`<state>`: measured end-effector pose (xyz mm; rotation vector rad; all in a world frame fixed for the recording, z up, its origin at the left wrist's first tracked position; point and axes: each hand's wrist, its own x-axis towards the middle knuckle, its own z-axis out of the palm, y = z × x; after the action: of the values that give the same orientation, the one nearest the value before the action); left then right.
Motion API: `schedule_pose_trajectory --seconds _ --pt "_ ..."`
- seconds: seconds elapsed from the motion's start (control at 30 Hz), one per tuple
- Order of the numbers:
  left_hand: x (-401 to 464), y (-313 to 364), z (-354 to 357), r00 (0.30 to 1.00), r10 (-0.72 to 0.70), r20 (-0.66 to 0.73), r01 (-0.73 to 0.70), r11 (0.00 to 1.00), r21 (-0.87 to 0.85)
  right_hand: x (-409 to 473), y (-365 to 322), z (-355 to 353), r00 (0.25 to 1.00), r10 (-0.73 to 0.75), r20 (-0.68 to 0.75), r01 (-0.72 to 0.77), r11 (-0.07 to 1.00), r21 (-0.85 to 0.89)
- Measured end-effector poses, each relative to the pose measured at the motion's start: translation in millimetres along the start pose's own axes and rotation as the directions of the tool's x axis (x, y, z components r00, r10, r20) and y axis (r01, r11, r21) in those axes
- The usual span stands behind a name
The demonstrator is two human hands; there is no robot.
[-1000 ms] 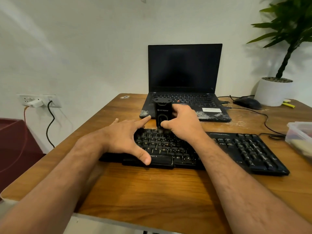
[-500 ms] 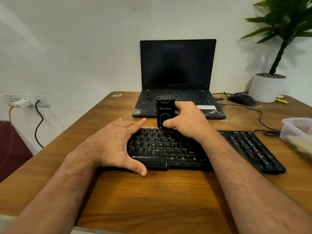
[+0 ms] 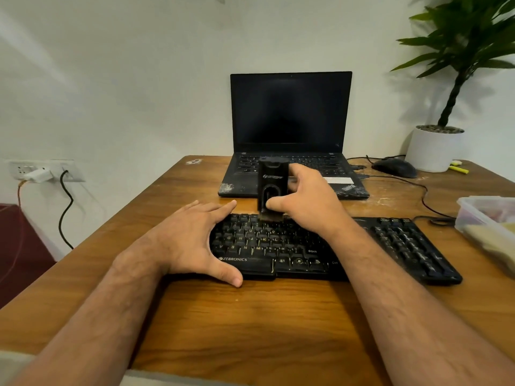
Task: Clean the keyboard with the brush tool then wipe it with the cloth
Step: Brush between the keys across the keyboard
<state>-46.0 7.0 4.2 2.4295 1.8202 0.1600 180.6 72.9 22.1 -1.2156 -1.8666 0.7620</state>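
We see the right grip [image 3: 303,199] closed around a black brush tool [image 3: 272,185], thumb across its near face and fingers behind, holding it upright. Directly below this grip, the tool's short bristles touch the far key row of the black keyboard [image 3: 328,246], which lies on the wooden surface [image 3: 250,324] and extends to both sides of the grip. To the left of it, the left grip [image 3: 192,238] is spread wide, palm down over the keyboard's left end, thumb at the near edge and fingers at the far edge, holding nothing. Beyond the right grip sits an open laptop [image 3: 291,115] with a dark screen. Far to its right, a clear plastic container [image 3: 485,218] holds something pale; we cannot tell whether that is the cloth.
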Motion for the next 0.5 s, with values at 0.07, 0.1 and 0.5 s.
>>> schedule_pose_trajectory --seconds 0.07,0.1,0.5 --pt "1 -1 1 0.999 0.037 -0.018 -0.038 0.999 -0.030 -13 -12 9 0.993 -0.064 0.101 0.060 0.997 0.039" --pt "1 -2 2 0.997 0.064 -0.036 -0.066 0.996 -0.054 -17 -16 16 0.982 -0.091 0.166 0.086 0.996 0.035" --pt "3 -4 3 0.992 0.103 -0.077 -0.112 0.986 -0.126 -22 -18 28 0.966 -0.139 0.216 0.146 0.989 -0.015"
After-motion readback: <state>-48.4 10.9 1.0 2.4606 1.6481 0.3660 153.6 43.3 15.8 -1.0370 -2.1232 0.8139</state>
